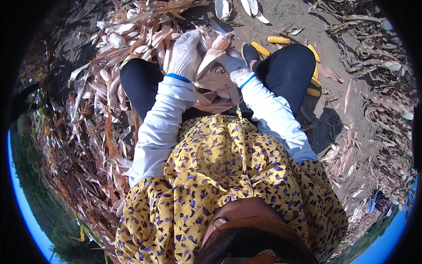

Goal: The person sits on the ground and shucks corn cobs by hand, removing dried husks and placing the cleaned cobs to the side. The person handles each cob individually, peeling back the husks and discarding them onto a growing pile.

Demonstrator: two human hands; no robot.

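Note:
An ear of corn (222,42), still in dry, pinkish-tan husk, is held tilted between my knees. My right hand (234,63), in a whitish knit glove with a blue cuff edge, is closed around its lower part; some fingers are hidden behind it. On its left, my left hand (184,53), in a matching glove, is curled closed beside the ear. Its fingertips are mostly hidden, so what they grip cannot be made out. One loosened husk leaf (208,62) hangs down between both hands.
Dry husks (145,37) are heaped ahead and to the left, with more under my hands. Several bare yellow cobs (278,40) lie on the soil around my right knee (292,66). White husk pieces (223,9) lie farther ahead. Dry stalks and leaves (387,88) cover the far right.

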